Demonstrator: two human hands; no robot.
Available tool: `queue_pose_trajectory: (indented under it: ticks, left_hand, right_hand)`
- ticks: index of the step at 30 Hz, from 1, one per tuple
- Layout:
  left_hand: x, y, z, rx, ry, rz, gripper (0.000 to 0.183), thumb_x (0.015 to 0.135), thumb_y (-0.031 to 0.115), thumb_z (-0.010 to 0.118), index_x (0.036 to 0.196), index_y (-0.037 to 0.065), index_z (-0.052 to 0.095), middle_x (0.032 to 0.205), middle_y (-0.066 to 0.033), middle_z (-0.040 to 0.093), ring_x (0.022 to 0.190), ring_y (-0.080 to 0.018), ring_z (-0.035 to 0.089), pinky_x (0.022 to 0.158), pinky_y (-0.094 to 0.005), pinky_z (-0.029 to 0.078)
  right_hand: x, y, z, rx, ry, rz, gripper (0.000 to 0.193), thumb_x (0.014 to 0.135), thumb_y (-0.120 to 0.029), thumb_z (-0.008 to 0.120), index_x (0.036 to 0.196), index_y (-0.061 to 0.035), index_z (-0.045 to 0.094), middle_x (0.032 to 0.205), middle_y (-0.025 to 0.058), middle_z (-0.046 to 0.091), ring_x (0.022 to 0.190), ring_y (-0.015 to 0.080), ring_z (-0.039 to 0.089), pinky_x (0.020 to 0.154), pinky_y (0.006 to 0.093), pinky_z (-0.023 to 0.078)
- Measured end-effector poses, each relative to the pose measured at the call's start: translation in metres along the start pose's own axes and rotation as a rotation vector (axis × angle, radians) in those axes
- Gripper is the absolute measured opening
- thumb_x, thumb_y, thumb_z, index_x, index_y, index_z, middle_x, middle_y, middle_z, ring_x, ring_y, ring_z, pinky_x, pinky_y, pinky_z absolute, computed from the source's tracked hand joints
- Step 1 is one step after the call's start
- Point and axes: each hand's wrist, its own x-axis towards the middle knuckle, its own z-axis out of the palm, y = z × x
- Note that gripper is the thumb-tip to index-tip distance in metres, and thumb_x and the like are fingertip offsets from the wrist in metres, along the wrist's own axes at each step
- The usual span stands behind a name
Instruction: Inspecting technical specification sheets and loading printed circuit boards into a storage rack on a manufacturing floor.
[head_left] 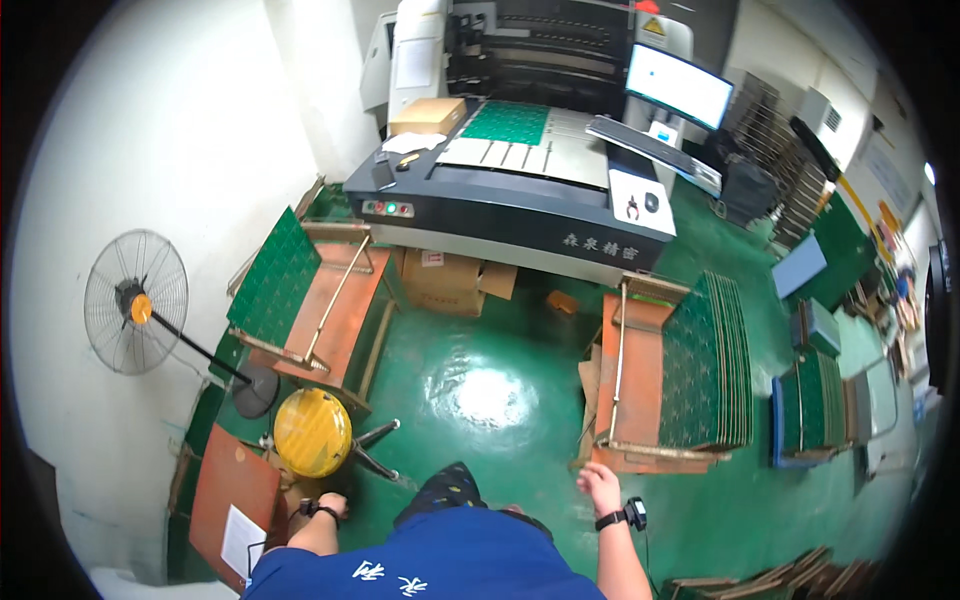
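My left hand (334, 504) hangs low beside the yellow round stool (313, 432), a strapped device on its wrist. Its fingers are small and mostly turned out of sight. My right hand (600, 486) is held out near the lower corner of the right-hand rack (634, 370), its fingers loosely bent and apart, with nothing seen in it. A black strap with a small device sits on that wrist. That rack bears several upright green panels (705, 365). On the left, another orange rack (340, 318) has a green panel (277, 282) leaning in it.
Ahead stands a large machine (480, 215) with a flat green panel (506, 123) on its bed, beside a cardboard box (428, 115). A monitor (680, 86) and keyboard (640, 143) are at its right. A floor fan (137, 302) stands left. More panels (812, 400) stand far right.
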Motion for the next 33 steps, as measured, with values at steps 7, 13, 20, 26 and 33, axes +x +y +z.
queue_pose_trajectory:
  ticks: [7, 13, 20, 26, 33]
  left_hand:
    - [0.070, 0.217, 0.048, 0.180, 0.178, -0.114, 0.028, 0.080, 0.034, 0.054, 0.094, 0.013, 0.067, 0.088, -0.0105, 0.067, 0.082, -0.0259, 0.064, 0.076, -0.0371, 0.050]
    - [0.175, 0.285, -0.070, -0.101, 0.173, -0.045, 0.026, 0.081, 0.030, 0.052, 0.094, 0.013, 0.067, 0.094, -0.0133, 0.066, 0.089, -0.0287, 0.063, 0.082, -0.0386, 0.048]
    - [0.331, 0.453, -0.282, -0.119, 0.606, 0.440, 0.023, 0.085, 0.027, 0.053, 0.089, 0.005, 0.061, 0.083, -0.0168, 0.063, 0.077, -0.0338, 0.061, 0.067, -0.0391, 0.049]
    - [0.390, 0.603, -0.433, -0.186, 0.776, 0.634, 0.022, 0.086, 0.023, 0.051, 0.091, 0.003, 0.062, 0.087, -0.0159, 0.063, 0.084, -0.0330, 0.060, 0.074, -0.0391, 0.047]
    - [0.489, 0.645, -0.498, 0.026, 0.856, 0.495, 0.024, 0.085, 0.023, 0.051, 0.078, 0.003, 0.060, 0.076, -0.0177, 0.061, 0.077, -0.0356, 0.059, 0.069, -0.0447, 0.046]
  right_hand:
    - [0.141, -0.151, 0.055, 0.221, -0.219, -0.028, 0.031, 0.086, -0.009, 0.054, 0.114, 0.0023, 0.051, 0.097, 0.0120, 0.062, 0.075, 0.0170, 0.062, 0.065, 0.0269, 0.052]
    - [0.254, -0.239, 0.101, 0.290, -0.199, -0.013, 0.032, 0.085, -0.013, 0.053, 0.114, -0.0006, 0.049, 0.097, 0.0120, 0.060, 0.081, 0.0222, 0.061, 0.070, 0.0337, 0.052]
    - [0.356, -0.324, 0.123, 0.363, -0.137, 0.028, 0.034, 0.083, -0.011, 0.054, 0.116, -0.0004, 0.050, 0.101, 0.0127, 0.061, 0.081, 0.0228, 0.062, 0.071, 0.0333, 0.053]
    - [0.456, -0.396, 0.149, 0.336, -0.093, -0.014, 0.031, 0.085, -0.011, 0.053, 0.115, 0.0004, 0.050, 0.100, 0.0124, 0.061, 0.082, 0.0211, 0.061, 0.071, 0.0317, 0.053]
    - [0.638, -0.502, 0.188, 0.323, -0.160, -0.091, 0.031, 0.085, -0.014, 0.052, 0.114, -0.0020, 0.051, 0.105, 0.0104, 0.059, 0.091, 0.0203, 0.058, 0.076, 0.0330, 0.050]
